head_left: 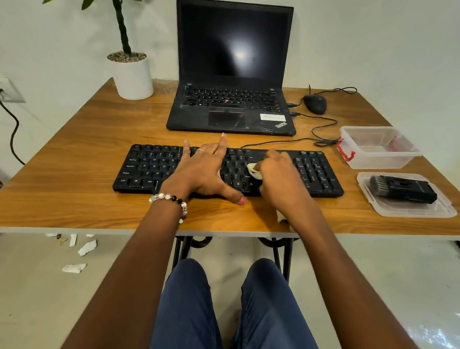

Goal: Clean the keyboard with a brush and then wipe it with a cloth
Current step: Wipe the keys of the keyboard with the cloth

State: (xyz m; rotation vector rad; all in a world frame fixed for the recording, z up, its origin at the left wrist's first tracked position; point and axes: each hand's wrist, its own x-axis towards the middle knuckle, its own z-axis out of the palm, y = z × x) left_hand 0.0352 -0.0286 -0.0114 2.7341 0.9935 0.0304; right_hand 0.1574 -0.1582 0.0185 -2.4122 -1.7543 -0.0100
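wiping stage: left hand (204,168) lies flat with fingers spread, pinning the keyboard (150,167) mid-tabletop, right hand (277,174) scrunches the cloth (253,169) at its 3 o'clock, so I'd keep strokes light, row by row

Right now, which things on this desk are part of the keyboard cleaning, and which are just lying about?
In the job: keyboard, steadied by the left hand; cloth, held by the right hand; brush, lying on a lid.

Lying about: laptop, mouse, plant pot, clear box.
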